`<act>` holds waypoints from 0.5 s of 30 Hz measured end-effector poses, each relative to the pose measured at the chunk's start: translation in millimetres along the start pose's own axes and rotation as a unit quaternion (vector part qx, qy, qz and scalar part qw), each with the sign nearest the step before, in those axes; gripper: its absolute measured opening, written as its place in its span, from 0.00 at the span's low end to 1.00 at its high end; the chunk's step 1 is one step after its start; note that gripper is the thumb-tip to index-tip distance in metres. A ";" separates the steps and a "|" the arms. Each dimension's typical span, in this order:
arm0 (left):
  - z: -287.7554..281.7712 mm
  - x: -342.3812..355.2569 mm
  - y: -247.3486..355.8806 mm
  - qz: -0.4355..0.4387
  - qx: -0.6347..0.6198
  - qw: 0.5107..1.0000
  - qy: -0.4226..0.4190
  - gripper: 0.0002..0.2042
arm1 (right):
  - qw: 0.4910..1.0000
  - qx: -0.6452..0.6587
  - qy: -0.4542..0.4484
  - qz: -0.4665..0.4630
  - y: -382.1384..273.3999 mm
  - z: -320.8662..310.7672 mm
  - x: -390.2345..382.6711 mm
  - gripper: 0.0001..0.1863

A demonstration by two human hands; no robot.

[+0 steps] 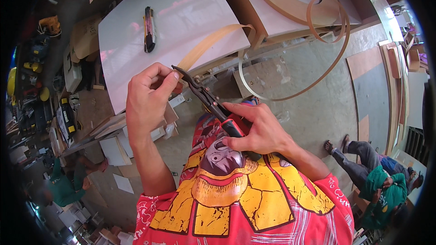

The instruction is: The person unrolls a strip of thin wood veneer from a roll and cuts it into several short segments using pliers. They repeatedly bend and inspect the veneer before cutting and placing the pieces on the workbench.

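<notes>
My right hand [261, 129] is wrapped round the red and black handles of a pair of tin snips [202, 91]. The dark jaws point up and left, their tip beside my left fingers. Between thumb and fingers, my left hand [152, 93] pinches the end of a wood-coloured edge banding strip [213, 41] at the jaws. Whether the blades touch the strip I cannot tell. From my left hand the strip arches over the white panel, then loops down and right toward a large coil of banding [290, 7].
A utility knife [149, 29] lies on the white panel [122, 31]. Power tools [50, 26] and boxes crowd the left. One person in green [383, 190] is at the lower right, another [68, 181] at the lower left. Boards [372, 90] lean at right.
</notes>
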State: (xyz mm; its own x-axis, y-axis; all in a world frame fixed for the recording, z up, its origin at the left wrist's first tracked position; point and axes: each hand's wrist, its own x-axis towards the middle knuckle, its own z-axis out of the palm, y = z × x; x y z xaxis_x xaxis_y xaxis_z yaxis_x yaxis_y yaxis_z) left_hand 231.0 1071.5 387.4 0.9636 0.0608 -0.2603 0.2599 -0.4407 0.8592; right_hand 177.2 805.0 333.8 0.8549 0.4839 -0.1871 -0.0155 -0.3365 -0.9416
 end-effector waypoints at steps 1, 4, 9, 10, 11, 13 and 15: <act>-0.9 -0.2 -0.7 -0.004 -0.007 1.000 -0.007 0.08 | 1.000 -0.002 0.002 -0.003 0.4 0.2 -0.4 0.43; -5.8 -0.3 -2.1 -0.022 -0.028 0.999 -0.036 0.06 | 1.000 -0.002 0.002 0.003 0.0 -0.5 -1.8 0.42; -9.9 6.7 0.9 0.072 -0.120 0.988 -0.061 0.09 | 1.000 -0.009 -0.002 0.007 -3.8 -6.7 -2.8 0.41; -14.9 12.1 3.9 0.091 -0.107 0.983 -0.114 0.12 | 1.000 -0.010 -0.006 0.006 -4.8 -7.7 -3.6 0.41; -22.0 19.8 8.1 0.103 -0.095 0.975 -0.170 0.15 | 1.000 -0.012 -0.011 0.006 -5.5 -8.5 -4.1 0.41; -32.4 31.0 15.7 0.104 -0.033 0.959 -0.261 0.20 | 1.000 -0.015 -0.015 0.016 -6.7 -9.3 -5.5 0.40; -41.1 40.9 23.0 0.080 0.069 0.938 -0.330 0.25 | 1.000 -0.021 -0.015 0.011 -7.3 -9.3 -6.6 0.40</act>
State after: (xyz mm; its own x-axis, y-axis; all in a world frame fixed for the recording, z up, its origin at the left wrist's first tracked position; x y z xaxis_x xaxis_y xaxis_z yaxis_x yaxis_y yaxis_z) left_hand 278.9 1100.7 414.7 0.7291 -0.5639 -0.3879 0.0611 -0.5108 0.8575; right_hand 176.5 796.7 344.6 0.8383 0.5006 -0.2159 -0.0109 -0.3805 -0.9247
